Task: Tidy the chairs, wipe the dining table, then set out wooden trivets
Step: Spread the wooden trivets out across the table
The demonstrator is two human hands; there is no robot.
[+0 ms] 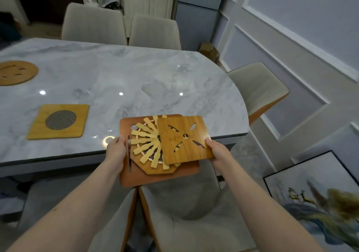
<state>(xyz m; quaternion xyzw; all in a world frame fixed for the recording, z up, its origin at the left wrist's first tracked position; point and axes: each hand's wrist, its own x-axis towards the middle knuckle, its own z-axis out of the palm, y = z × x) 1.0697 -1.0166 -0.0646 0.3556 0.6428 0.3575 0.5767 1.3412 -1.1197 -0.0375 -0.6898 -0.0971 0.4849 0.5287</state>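
Marble table (136, 76): round trivet (16, 72) far left, square mesh-centred trivet (58, 122) nearer. Trivet stack (155, 154) held over the near edge. Left hand (115, 150) grips the stack's left side; right hand (217, 150) pinches the top square trivet (184, 139).

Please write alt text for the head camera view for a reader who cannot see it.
Two hands, left hand and right hand, hold a stack of wooden trivets over the near edge of a grey marble dining table. A square trivet and a round trivet already lie on it; beige chairs surround it.
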